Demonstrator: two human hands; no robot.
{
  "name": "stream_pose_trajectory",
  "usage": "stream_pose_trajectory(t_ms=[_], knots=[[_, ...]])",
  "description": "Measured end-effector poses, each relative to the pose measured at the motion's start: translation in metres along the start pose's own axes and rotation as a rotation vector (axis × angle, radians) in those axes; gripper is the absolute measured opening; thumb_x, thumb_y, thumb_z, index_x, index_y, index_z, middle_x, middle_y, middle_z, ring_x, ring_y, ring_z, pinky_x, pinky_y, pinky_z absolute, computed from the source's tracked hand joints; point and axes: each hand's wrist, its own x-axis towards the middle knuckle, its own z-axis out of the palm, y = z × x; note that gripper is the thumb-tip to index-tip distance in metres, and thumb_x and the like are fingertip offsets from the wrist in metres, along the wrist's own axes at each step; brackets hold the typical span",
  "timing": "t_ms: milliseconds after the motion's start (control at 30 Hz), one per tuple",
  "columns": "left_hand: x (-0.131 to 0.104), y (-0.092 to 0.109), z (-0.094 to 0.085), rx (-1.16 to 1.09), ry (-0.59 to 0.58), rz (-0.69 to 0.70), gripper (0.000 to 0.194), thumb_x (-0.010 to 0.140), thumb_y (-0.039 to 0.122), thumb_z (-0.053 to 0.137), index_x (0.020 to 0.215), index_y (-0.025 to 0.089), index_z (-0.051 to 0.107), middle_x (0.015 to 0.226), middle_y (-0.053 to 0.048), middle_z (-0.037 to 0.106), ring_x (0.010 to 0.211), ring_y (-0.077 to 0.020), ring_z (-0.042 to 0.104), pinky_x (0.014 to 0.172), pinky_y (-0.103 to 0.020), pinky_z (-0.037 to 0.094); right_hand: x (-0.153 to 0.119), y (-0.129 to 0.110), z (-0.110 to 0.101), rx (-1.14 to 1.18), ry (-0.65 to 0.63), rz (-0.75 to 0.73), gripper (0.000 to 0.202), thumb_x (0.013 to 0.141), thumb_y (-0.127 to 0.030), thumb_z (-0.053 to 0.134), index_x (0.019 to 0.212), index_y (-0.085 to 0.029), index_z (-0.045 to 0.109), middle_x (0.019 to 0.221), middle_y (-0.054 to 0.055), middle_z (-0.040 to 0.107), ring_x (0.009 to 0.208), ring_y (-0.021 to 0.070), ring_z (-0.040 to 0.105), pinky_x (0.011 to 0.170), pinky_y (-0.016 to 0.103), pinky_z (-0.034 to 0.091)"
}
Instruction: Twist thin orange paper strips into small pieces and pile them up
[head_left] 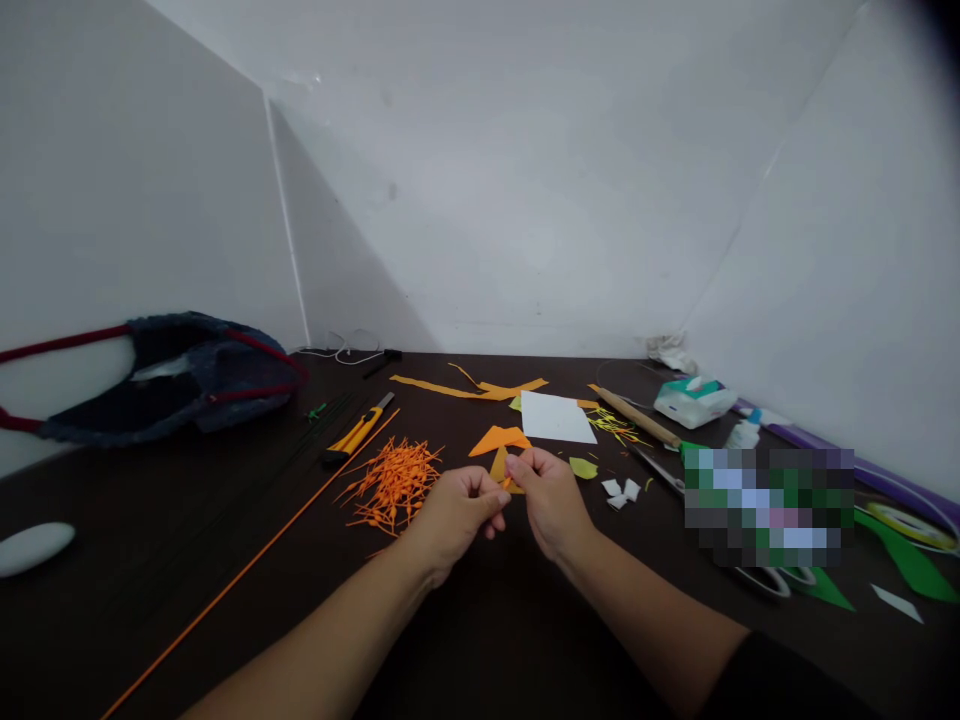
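Observation:
Both my hands meet in the middle, above the dark table. My left hand (459, 512) is closed in a pinch, thumb against forefinger. Opposite it, my right hand (551, 498) pinches too. Between the fingertips shows a small orange piece (507, 483), mostly hidden, perhaps twisted paper. Just beyond the fingers lie an orange paper scrap (496, 438) and a darker yellow-orange piece (497, 464). To the left of my left hand spreads a pile of thin orange twisted pieces (397, 478), some with thicker knobs.
Left of the pile lie a yellow utility knife (361, 428), a long orange stick (247, 568) and a dark blue bag (217, 370). Beyond my hands is white paper (559, 416). To the right are scissors (660, 470), a tissue pack (694, 402) and a glue bottle (745, 432).

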Motion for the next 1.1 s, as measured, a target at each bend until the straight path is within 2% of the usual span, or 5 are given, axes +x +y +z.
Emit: stream_pose_trajectory(t_ms=[267,500,633,767,1100], knots=[[0.001,-0.005,0.002,0.296,0.139,0.063,0.018,0.069,0.024,0.055,0.057,0.018,0.042,0.047,0.005,0.048,0.042,-0.0081,0.040,0.043,-0.019,0.030,-0.003,0.006,0.002,-0.177,0.069,0.043,0.031,0.067,-0.036,0.058,0.049,-0.018,0.041,0.046,-0.007,0.035,0.047,0.0096,0.031,0.048,0.023,0.028],[0.003,-0.015,0.000,0.714,0.237,0.263,0.014,0.068,0.021,0.053,0.056,0.018,0.046,0.055,0.003,0.051,0.053,-0.0107,0.045,0.050,-0.021,0.030,-0.005,0.007,0.003,-0.249,0.058,0.082,0.033,0.070,-0.037,0.056,0.050,-0.019,0.037,0.047,-0.007,0.032,0.048,0.0096,0.029,0.046,0.023,0.026],[0.001,-0.017,-0.002,0.903,0.249,0.298,0.012,0.072,0.024,0.052,0.061,0.019,0.050,0.056,0.003,0.053,0.054,-0.0120,0.046,0.051,-0.022,0.028,-0.005,0.005,0.003,-0.264,0.091,0.104,0.033,0.069,-0.036,0.056,0.049,-0.019,0.036,0.046,-0.007,0.031,0.046,0.0093,0.028,0.044,0.022,0.024],[0.000,-0.015,-0.003,0.985,0.228,0.321,0.013,0.074,0.024,0.050,0.061,0.019,0.050,0.054,0.002,0.052,0.054,-0.0131,0.046,0.052,-0.023,0.027,-0.002,0.007,0.001,-0.275,0.153,0.104,0.038,0.068,-0.036,0.057,0.047,-0.021,0.029,0.043,-0.008,0.027,0.044,0.0089,0.024,0.042,0.022,0.021],[0.000,-0.010,0.000,1.056,0.235,0.412,0.016,0.071,0.017,0.050,0.056,0.020,0.044,0.051,0.002,0.050,0.054,-0.0152,0.044,0.059,-0.027,0.028,-0.002,0.005,0.001,-0.254,0.133,0.102,0.038,0.068,-0.039,0.056,0.048,-0.021,0.030,0.045,-0.008,0.026,0.044,0.0088,0.022,0.041,0.023,0.020]])
